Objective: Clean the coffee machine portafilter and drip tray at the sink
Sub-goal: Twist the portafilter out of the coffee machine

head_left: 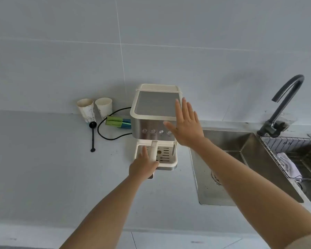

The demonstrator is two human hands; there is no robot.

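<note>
Hands both at coffee machine (pixel 156 105): R hand (pixel 186 126) flat, fingers spread, over its top right corner (touching or hovering, can't tell); L hand (pixel 144 166) lies over portafilter handle (pixel 153 150), grip unclear. Handle pokes out above drip tray (pixel 166 155). Machine on counter (pixel 43 159), just left of sink (pixel 228 141); paper cups (pixel 85 109) + black scoop (pixel 92 137) further left.

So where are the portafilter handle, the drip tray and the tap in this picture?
portafilter handle (pixel 153 149), head view, on its cream shaft under the machine's front.
drip tray (pixel 167 164), head view, on its cream front rim.
tap (pixel 281 105), head view, on its dark sloping neck.
</note>
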